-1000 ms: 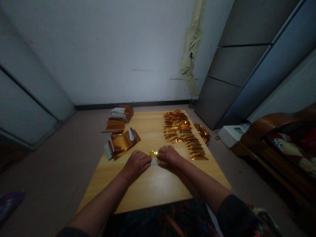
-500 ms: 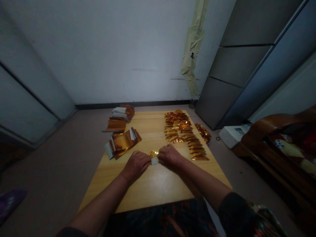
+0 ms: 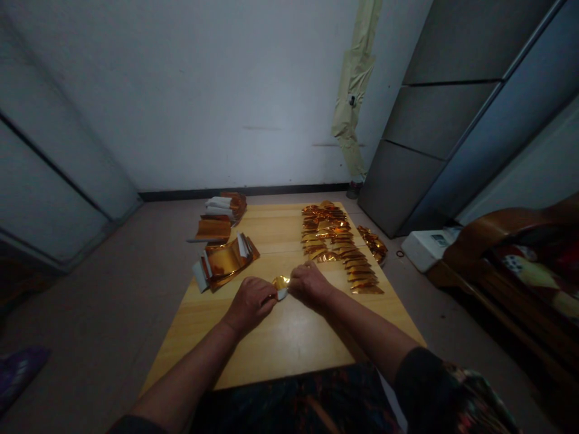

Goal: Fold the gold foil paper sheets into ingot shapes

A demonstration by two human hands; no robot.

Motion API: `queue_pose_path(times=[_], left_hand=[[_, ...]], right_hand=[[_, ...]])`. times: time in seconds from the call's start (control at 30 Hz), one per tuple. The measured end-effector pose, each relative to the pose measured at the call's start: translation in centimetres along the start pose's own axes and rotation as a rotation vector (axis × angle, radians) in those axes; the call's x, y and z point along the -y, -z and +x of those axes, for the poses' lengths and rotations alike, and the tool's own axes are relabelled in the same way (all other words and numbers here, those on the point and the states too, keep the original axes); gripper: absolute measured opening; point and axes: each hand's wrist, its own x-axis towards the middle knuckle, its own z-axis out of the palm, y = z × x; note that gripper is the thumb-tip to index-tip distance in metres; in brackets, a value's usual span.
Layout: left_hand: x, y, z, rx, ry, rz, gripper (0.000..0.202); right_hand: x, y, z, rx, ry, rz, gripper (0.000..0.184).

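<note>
Over the middle of the pale wooden table [image 3: 289, 352], my left hand [image 3: 249, 306] and my right hand [image 3: 309, 286] meet and pinch a small folded piece of gold foil [image 3: 281, 282] between them, with a white paper corner showing beneath it. To the left lie several stacks of gold foil sheets with white edges, the nearest [image 3: 225, 262] closest to my left hand. Rows of folded gold pieces [image 3: 337, 247] run along the table's right side, just beyond my right hand.
A heap of gold pieces [image 3: 373, 244] sits at the table's right edge. A grey metal cabinet [image 3: 434, 120] stands at right, with a white box [image 3: 427, 250] and a wooden seat with patterned cloth [image 3: 511, 265] nearby. A purple slipper [image 3: 18, 374] lies on the floor.
My hands have drawn slightly closer and turned the foil piece, and less of its white corner shows. The stacks and rows on the table have not moved.
</note>
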Motion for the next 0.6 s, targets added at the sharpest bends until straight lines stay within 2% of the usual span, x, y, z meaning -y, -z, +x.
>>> queue_pose_path(times=[0.2, 0.33, 0.43, 0.6], left_hand=[[0.0, -0.5, 0.0, -0.048, 0.024, 0.025, 0.017], [0.0, -1.0, 0.2, -0.094, 0.136, 0.003, 0.018], [0.0, -1.3, 0.4, -0.118, 0.216, -0.023, 0.017], [0.4, -1.8, 0.6, -0.161, 0.245, -0.063, 0.018]], right_hand=[[0.2, 0.5, -0.2, 0.012, -0.06, 0.063, 0.027], [0.4, 0.4, -1.0, 0.015, -0.094, 0.121, 0.019], [0.7, -0.3, -1.2, 0.0, -0.181, 0.145, 0.016], [1.3, -1.2, -0.4, -0.028, -0.361, 0.185, 0.018]])
